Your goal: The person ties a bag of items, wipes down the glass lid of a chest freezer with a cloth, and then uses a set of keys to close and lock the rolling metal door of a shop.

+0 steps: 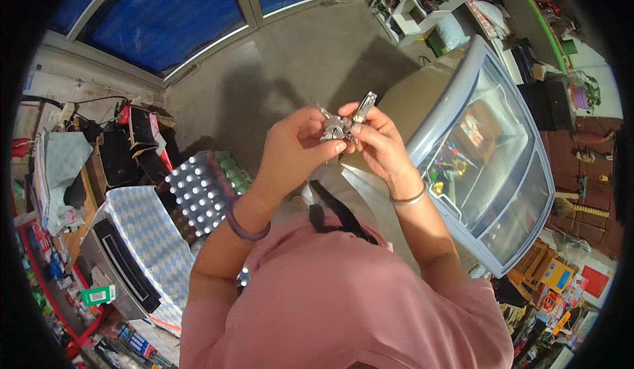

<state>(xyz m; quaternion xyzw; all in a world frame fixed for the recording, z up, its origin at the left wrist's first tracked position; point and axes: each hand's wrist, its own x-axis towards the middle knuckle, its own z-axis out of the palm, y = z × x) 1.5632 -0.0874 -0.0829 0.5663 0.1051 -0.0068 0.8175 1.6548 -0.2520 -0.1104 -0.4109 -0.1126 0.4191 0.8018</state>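
Both of my hands are raised in front of my chest, over the floor, close together. My left hand (302, 143) grips several small shiny metal clips (333, 127), which look like nail clippers; the exact kind is hard to tell. Between the thumb and fingers of my right hand (375, 133) is a metal nail clipper (365, 105), its lever end pointing up and away from me. The metal pieces meet or overlap between the two hands, and the fingers hide part of them.
On the right stands a glass-topped chest freezer (490, 171) with packets inside. At the left are packs of white-capped bottles (198, 193) and a checkered cloth (148, 240) over a box-shaped appliance. Glass doors (163, 17) and a white shelf (413, 9) stand beyond the grey floor (297, 47).
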